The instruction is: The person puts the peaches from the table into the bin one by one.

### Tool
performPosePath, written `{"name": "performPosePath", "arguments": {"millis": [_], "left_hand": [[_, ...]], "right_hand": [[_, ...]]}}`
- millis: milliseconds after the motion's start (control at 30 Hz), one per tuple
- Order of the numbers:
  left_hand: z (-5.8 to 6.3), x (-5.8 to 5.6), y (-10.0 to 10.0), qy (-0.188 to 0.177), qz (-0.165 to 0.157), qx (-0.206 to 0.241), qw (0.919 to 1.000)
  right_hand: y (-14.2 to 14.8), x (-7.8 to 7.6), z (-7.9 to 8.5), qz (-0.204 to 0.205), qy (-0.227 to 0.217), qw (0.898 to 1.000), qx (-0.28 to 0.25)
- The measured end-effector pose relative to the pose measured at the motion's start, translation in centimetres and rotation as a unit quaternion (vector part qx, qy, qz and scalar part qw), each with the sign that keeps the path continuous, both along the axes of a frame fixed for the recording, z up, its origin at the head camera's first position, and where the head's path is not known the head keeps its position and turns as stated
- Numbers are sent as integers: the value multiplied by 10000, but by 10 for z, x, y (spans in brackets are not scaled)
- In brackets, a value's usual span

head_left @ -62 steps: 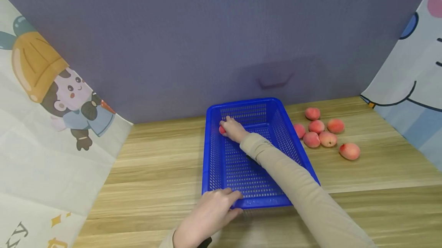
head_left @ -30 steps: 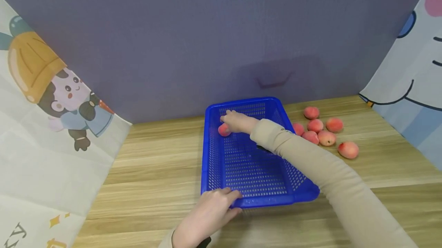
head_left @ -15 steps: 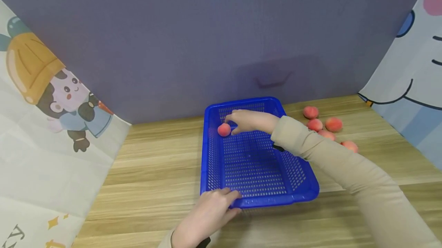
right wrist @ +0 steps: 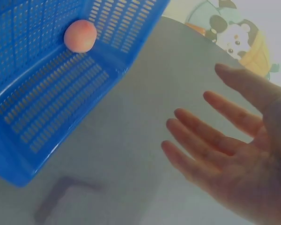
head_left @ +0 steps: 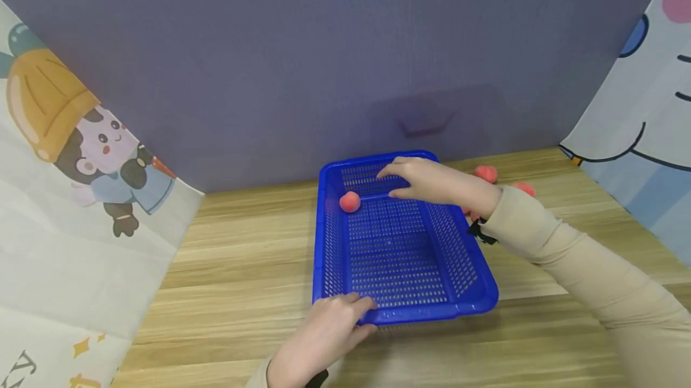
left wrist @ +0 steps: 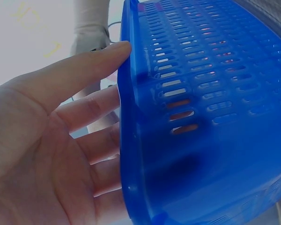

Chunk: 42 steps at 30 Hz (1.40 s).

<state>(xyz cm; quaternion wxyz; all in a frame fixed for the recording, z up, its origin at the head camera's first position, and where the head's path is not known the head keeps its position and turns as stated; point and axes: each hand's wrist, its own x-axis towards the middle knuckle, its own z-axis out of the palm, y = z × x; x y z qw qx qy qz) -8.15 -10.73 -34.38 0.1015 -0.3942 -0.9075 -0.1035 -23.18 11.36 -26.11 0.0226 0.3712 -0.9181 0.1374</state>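
A single peach (head_left: 349, 202) lies in the far left corner of the blue perforated plastic basket (head_left: 421, 315); the right wrist view also shows this peach (right wrist: 80, 36) against the basket wall. My left hand (head_left: 326, 334) grips the basket's near rim at its left corner. In the left wrist view the thumb lies on one side of the rim (left wrist: 125, 93) and the fingers go behind it. My right hand (head_left: 423, 179) is over the far right part of the basket, holding nothing, its fingers spread and loosely bent. More peaches (head_left: 486, 173) lie right of the basket, partly hidden by the right arm.
The basket stands on a wood-grain table (head_left: 243, 256), close to a grey-purple back panel (head_left: 270, 76). Cartoon-printed sheets stand at the left (head_left: 65, 226) and right (head_left: 664, 106) sides.
My right hand has let go of the peach in the basket's far left corner and moved right and up from it. The left hand stays on the near rim.
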Motion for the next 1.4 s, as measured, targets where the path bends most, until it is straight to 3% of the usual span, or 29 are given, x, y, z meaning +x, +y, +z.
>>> {"name": "performPosePath", "arguments": {"millis": [200,433,833,1400], "left_hand": [[1,0,0,-69,29,-14,10000],[1,1,-1,-88,51,-40,9999],[1,1,-1,-71,59,-67,9999],[0,1,0,-140,58,-74,9999]], "right_hand": [[26,5,0,-42,407,9981,-466],[52,10,-11,-53,1130,9890,-953],[97,21,-31,-573,1565,9778,-1272],[155,35,-61,-1227,1039,9816,-1034]]}}
